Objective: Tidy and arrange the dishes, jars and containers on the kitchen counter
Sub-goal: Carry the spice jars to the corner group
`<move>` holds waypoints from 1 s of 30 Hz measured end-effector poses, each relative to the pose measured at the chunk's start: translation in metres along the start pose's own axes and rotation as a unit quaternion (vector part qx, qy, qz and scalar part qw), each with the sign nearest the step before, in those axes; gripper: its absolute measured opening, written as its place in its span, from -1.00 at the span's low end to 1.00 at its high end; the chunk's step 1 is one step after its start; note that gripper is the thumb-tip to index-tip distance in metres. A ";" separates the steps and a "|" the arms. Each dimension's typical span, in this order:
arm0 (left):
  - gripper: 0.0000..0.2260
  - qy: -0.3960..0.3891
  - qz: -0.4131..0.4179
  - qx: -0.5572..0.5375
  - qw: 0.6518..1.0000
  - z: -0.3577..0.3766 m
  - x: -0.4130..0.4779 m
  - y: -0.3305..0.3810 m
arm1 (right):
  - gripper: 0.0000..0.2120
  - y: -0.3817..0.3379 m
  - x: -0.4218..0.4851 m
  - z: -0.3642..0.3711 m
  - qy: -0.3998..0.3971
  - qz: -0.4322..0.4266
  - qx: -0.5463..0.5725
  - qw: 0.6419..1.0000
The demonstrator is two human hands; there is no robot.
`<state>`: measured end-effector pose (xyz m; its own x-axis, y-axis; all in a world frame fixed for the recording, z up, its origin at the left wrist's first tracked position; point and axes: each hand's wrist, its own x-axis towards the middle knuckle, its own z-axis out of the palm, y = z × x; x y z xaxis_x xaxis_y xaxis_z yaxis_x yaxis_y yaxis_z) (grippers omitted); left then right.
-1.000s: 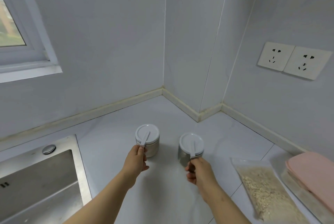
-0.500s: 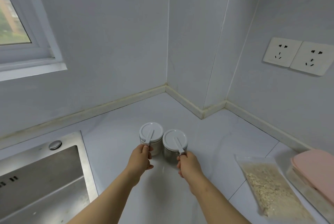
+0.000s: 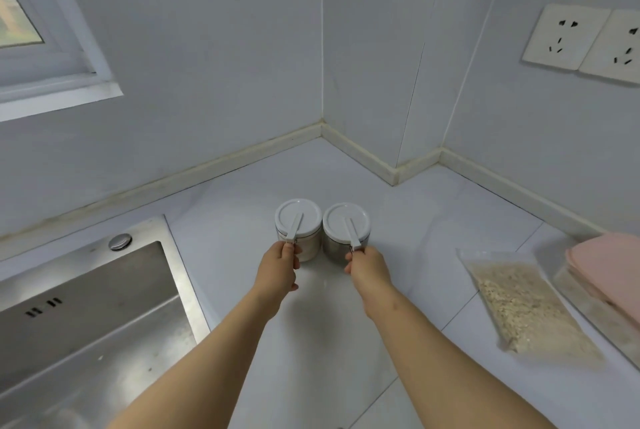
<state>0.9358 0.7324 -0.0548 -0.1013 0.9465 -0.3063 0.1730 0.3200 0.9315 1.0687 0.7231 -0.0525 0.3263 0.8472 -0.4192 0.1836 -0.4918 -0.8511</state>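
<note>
Two small clear jars with white lids stand side by side, touching, on the white counter (image 3: 311,342). The left jar (image 3: 298,221) has pale contents; the right jar (image 3: 345,222) looks darker. Each lid carries a white clasp lever that points toward me. My left hand (image 3: 278,267) pinches the clasp of the left jar at its near edge. My right hand (image 3: 369,267) pinches the clasp of the right jar in the same way. Both jars rest upright on the counter.
A steel sink (image 3: 86,318) with a round plug lies at the left. A clear bag of oats (image 3: 519,307) and a pink-lidded container (image 3: 613,276) sit at the right. Walls meet in a corner behind the jars; sockets (image 3: 581,41) at the upper right, window (image 3: 31,30) at the upper left.
The right jar has slid left until it stands against the left jar. Both hands kept their hold on the clasps and moved slightly away from me.
</note>
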 end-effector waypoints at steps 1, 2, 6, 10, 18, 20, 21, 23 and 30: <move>-0.73 0.000 0.002 0.003 1.000 0.000 0.000 -0.001 | -0.85 0.000 -0.002 0.000 0.001 0.005 0.003 1.000; -0.73 0.001 0.004 0.003 1.000 -0.001 -0.001 -0.001 | -0.84 0.000 -0.004 0.000 0.001 0.005 0.010 1.000; -0.76 -0.005 0.010 -0.004 1.000 -0.002 -0.007 -0.008 | -0.72 0.007 -0.020 0.002 0.008 0.013 0.065 0.998; -0.74 -0.003 0.029 -0.044 0.999 -0.002 -0.014 -0.013 | -0.72 0.014 -0.037 0.009 0.029 0.035 0.164 0.985; -0.73 -0.031 0.056 -0.062 0.996 0.000 -0.044 -0.020 | -0.72 0.022 -0.077 -0.001 0.113 0.002 0.263 0.958; -0.73 -0.063 0.068 -0.048 0.995 0.006 -0.053 -0.017 | -0.71 0.028 -0.090 -0.010 0.151 -0.005 0.284 0.947; -0.73 -0.081 0.076 -0.041 0.993 0.010 -0.058 -0.015 | -0.71 0.033 -0.098 -0.017 0.168 -0.004 0.293 0.941; -0.73 -0.120 0.094 -0.028 0.988 0.020 -0.071 -0.010 | -0.71 0.044 -0.113 -0.030 0.200 0.004 0.320 0.926; -0.73 -0.274 0.109 0.016 0.955 0.070 -0.149 0.000 | -0.71 0.103 -0.192 -0.089 0.322 0.021 0.397 0.859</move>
<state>1.0198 0.5943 -0.0226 0.4666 0.8680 -0.1698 0.1618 0.1049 0.9812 1.1075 0.4919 -0.0317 0.8094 0.4204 -0.4101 -0.4474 -0.0109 -0.8943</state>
